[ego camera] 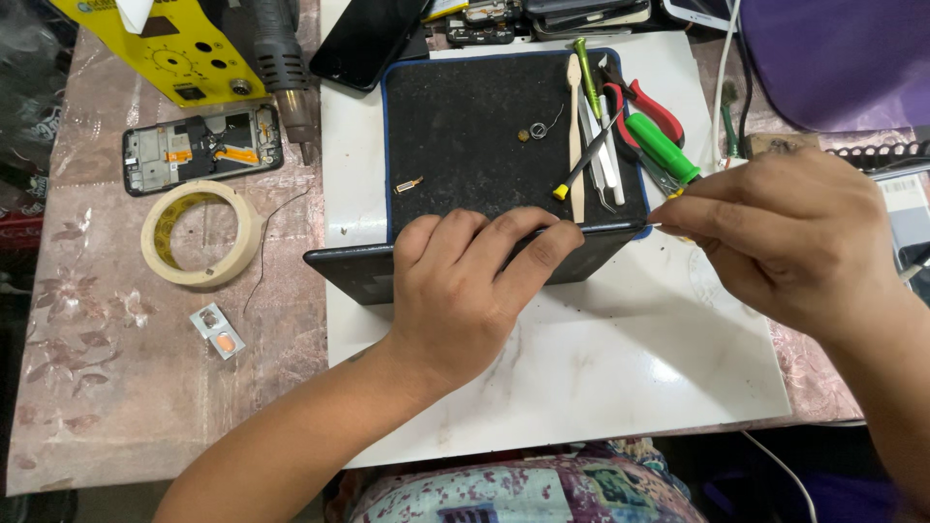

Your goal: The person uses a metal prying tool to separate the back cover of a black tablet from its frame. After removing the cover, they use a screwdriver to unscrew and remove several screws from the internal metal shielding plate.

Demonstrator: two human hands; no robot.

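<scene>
The left hand (465, 291) lies over the near edge of a dark phone (465, 260), fingers curled on it, pinning it to the white board (620, 358) on the bench (116, 387). Just right of the phone's corner, the right hand (794, 237) pinches a thin tool (657, 226) whose tip touches that edge.

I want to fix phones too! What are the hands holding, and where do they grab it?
The left hand grips a black phone along its upper edge. The right hand pinches a thin tool near its tip.
</scene>
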